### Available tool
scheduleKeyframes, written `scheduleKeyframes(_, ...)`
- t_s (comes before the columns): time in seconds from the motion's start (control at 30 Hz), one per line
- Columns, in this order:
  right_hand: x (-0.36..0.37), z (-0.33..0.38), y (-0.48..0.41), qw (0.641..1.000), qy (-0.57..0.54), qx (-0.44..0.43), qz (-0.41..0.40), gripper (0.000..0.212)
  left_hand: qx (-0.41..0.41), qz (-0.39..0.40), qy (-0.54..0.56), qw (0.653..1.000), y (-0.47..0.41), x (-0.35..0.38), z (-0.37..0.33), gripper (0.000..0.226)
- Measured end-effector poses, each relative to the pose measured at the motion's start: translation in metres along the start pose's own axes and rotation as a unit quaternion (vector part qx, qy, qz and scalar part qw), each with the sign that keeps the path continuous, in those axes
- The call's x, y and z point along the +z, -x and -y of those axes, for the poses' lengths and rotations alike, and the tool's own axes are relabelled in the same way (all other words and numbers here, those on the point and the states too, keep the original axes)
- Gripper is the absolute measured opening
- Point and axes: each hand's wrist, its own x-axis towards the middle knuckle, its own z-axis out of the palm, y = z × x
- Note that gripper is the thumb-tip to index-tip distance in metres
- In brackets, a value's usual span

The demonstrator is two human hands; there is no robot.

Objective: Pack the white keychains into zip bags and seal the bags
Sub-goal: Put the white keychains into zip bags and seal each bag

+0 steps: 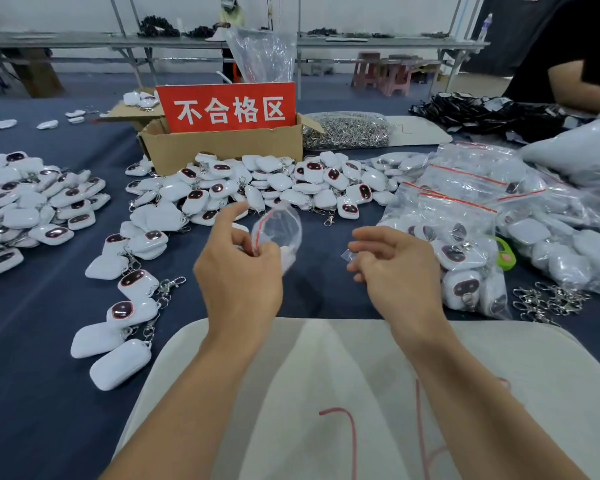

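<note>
Between your two hands lies the one open stretch of the dark blue surface (326,289), a bare lane running from the white sheet with red marks (326,375) draped over the near edge up to the heap of white keychains (284,183) in front of the cardboard box (222,147) and its red sign (227,107). To your left a loose trail of keychains (129,289) borders that lane, and a second heap (32,199) spreads to the left edge of view. To your right a pile of filled zip bags (465,244) crowds close beside your right hand (400,268), with loose metal clasps (548,301) near the sheet's corner. Your left hand (238,275) is raised above the surface and pinches a clear zip bag (281,226) at its red zip strip (261,227), the mouth bulging open toward the heap. One white keychain (287,255) sits low inside the bag, just beside your curled fingers (264,252). Your right hand hovers apart from the bag, its fingers loosely curled, with a scrap of clear plastic (347,254) at their tips; whether they grip it cannot be told. Another person's forearm (575,86) rests at the far right corner.
</note>
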Motion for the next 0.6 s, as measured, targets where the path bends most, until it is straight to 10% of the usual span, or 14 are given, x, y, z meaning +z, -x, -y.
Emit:
scheduleKeyframes(0.27,0.023,-0.016,0.002,0.974,0.211,-0.044,0.072,0.063,0.163,-0.159,0.065,0.971,-0.017,-0.021,-0.007,0.057)
scheduleKeyframes(0.47,0.049,-0.007,-0.027,0.930,0.322,-0.151,0.097,0.079,0.127,0.236,-0.168,0.949,0.012,0.011,0.010,0.059)
scheduleKeyframes(0.6,0.066,-0.009,-0.051,0.922,0.356,-0.130,0.076,0.084,0.112,0.289,-0.195,0.930,0.010,0.016,0.016,0.038)
